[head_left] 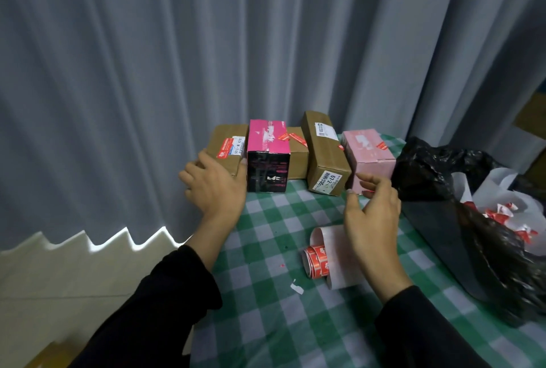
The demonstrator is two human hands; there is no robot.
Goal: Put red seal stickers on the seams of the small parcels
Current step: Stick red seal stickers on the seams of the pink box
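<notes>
Several small parcels stand in a row at the back of the green checked table point(266, 293): a brown box point(229, 138), a magenta and black box point(267, 158), a small brown box point(297, 158), a long brown box point(325, 155) and a pale pink box point(369, 149). Each carries a red seal sticker on top. My left hand point(215, 190) grips the leftmost brown box, fingers round its left side and thumb at its right corner. My right hand point(373, 214) hovers before the pink box, pinching a sliver of red sticker point(365, 192). A roll of red stickers point(316, 261) lies below it.
White backing paper point(342, 267) curls off the roll. A black plastic bag point(437, 169) with white and red paper scraps point(502, 211) fills the right side. A grey curtain point(177, 57) hangs close behind the parcels. The table's left edge runs just beside my left forearm.
</notes>
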